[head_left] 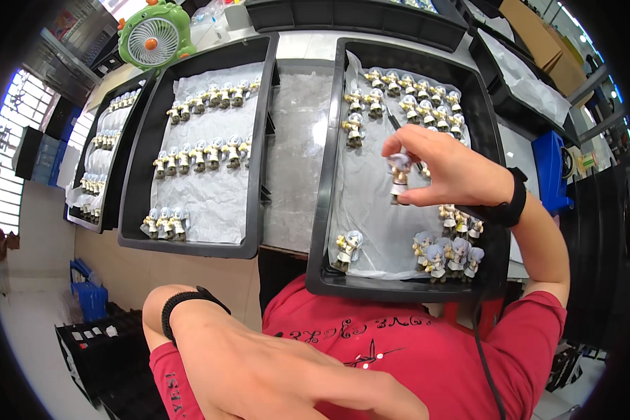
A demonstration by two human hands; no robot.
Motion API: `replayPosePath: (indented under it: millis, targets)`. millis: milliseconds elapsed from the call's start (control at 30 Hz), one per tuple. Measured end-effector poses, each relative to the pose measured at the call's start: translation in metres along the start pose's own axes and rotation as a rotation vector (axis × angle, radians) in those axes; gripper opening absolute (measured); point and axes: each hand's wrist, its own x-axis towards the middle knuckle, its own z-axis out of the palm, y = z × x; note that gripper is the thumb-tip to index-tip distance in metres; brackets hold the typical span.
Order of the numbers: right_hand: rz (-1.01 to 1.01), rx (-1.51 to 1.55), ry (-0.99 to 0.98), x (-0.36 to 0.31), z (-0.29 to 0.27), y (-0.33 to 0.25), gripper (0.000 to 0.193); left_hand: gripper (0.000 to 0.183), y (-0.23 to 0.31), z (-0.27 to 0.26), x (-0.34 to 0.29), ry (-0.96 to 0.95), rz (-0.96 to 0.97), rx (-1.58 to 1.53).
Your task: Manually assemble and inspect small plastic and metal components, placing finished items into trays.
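Currently, my right hand (pixel 462 168) pinches a figurine (pixel 399 179) above the right tray (pixel 371 288); whether my left hand (pixel 273 378) grips anything, I can't tell. Progress looks partial: rows (pixel 422 89) line the far end, a loose cluster (pixel 458 253) remains nearer.

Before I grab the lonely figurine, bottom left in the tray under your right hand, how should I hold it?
Probably pinch the figurine's body, below its big head, coming from the right: bare paper lies there, while the tray wall crowds its left.
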Motion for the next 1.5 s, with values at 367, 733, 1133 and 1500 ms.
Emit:
replayPosePath:
  millis: [367, 733, 1133, 1500]
  targets:
    - [-0.219, 0.379, 0.490, 0.019, 0.024, 0.006, 0.062, 0.040, 0.005, -0.104, 0.047, 0.745, -0.500, 0.417]
    - [-0.219, 0.348, 0.467, 0.024, 0.031, 0.020, 0.059, 0.036, -0.044, -0.159, 0.032, 0.676, -0.665, 0.016]
    - [-0.102, 0.202, 0.464, 0.028, 0.047, 0.021, 0.082, 0.041, -0.052, -0.161, 0.025, 0.760, -0.677, -0.110]
    - [-0.200, 0.084, 0.553, 0.030, 0.040, 0.012, 0.092, 0.047, -0.052, -0.154, 0.027, 0.725, -0.660, 0.137]
